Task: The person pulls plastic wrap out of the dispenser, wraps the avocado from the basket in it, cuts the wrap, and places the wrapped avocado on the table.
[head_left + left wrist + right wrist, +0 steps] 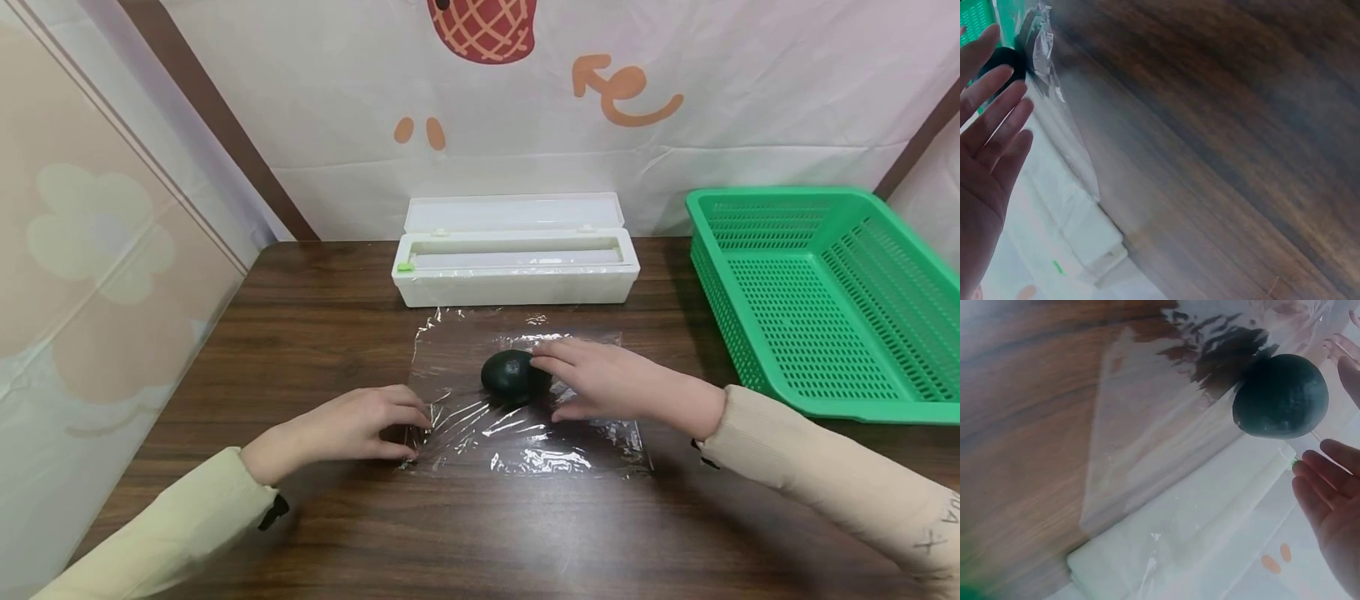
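Observation:
A dark green, egg-shaped avocado (508, 377) lies on a spread sheet of clear plastic wrap (540, 462) on the wooden table. My right hand (592, 379) is at its right end, the relaxed fingertips overlapping it in the head view. In the right wrist view a small gap shows between the avocado (1282, 397) and the fingers (1319, 469). My left hand (348, 425) is at the left edge of the wrap, thumb and fingers apart. The left wrist view shows that hand (988, 156) with its fingers nearly straight and nothing in its palm.
Behind the wrap stands a white cling-film dispenser (517, 287), its lid (513, 212) raised and a green slider (406, 267) at its left end. A green plastic basket (787, 387) sits at the right. A printed cloth (345, 83) hangs behind the table.

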A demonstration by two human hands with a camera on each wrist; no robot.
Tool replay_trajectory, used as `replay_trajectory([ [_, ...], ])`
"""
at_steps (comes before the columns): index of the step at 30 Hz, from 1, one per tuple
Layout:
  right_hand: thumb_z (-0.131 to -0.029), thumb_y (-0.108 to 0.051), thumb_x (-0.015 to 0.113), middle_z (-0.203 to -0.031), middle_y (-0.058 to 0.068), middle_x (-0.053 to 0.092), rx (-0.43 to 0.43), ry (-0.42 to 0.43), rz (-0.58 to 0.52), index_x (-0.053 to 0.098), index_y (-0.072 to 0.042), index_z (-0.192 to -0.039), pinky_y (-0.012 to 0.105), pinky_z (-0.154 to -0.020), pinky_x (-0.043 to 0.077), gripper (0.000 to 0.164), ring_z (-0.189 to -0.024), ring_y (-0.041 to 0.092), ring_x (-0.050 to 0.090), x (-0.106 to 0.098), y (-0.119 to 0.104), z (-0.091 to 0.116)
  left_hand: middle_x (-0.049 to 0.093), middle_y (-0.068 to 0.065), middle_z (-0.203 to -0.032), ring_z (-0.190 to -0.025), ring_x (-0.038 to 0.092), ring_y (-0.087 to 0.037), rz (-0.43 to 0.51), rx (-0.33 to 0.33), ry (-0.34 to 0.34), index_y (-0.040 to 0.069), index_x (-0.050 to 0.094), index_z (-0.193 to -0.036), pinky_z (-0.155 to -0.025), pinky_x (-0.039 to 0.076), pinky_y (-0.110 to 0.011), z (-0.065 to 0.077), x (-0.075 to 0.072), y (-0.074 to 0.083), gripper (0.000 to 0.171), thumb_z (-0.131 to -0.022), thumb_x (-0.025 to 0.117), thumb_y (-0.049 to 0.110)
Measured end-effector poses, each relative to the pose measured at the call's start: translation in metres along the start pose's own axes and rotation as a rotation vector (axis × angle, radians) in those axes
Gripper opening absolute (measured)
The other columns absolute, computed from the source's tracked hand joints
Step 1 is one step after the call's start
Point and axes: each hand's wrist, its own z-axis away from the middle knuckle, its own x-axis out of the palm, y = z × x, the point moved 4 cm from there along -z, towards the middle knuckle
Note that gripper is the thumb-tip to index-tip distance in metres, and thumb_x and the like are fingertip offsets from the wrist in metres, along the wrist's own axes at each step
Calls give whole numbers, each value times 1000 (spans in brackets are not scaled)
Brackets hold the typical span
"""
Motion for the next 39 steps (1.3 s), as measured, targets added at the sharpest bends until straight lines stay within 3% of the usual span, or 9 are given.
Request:
replay_trajectory([
  [6,-75,-34,73,-106,8,59,-118,32,44,59,0,-110,31,-82,51,52,-98,20,56,1,-6,19,60,9,-88,-82,56,-2,22,52,-27,16,69,-87,-69,51,-21,-1,1,3,14,-77,72,24],
  [11,-73,-29,75,-95,1,58,-142,27,48,62,-4,-100,23,-68,52,39,-86,14,54,4,-7,32,60,12,-85,-80,56,0,69,63,-75,18,69,-81,-69,50,-19,0,2,5,6,-76,73,19],
  [23,-68,-22,78,-85,-7,54,-162,-75,-32,64,-12,-86,21,-61,50,24,-77,7,56,12,-11,57,59,16,-78,-75,54,3,95,120,-52,21,68,-72,-65,46,-12,3,6,4,15,-72,74,34],
  [33,-66,-30,77,-76,-13,45,-53,-212,-110,57,-19,-69,21,-52,46,23,-62,1,48,20,-14,72,61,16,-81,-78,55,2,58,94,-89,20,70,-75,-66,48,-15,5,9,5,19,-68,76,37],
  [39,-64,-27,76,-74,-13,44,3,-284,-139,54,-20,-68,21,-52,45,24,-60,0,45,24,-13,74,60,14,-85,-81,56,1,51,60,-126,19,69,-81,-68,49,-19,4,10,5,21,-68,76,34],
])
